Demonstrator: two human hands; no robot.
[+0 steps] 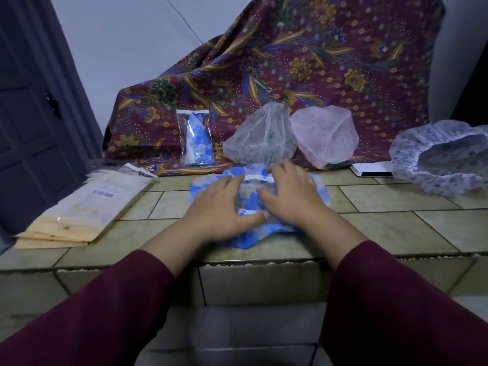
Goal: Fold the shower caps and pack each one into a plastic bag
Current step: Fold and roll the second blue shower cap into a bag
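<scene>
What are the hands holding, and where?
Nothing gripped: both the left hand and right hand press flat on the blue cap, near its middle.

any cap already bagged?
Yes: one blue floral cap sits folded inside a clear plastic bag, upright against the batik cloth, behind the blue cap under both hands.

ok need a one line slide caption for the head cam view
Both hands, left and right, press a blue-flowered shower cap flat on the tiled counter, one bagged cap behind.
</scene>
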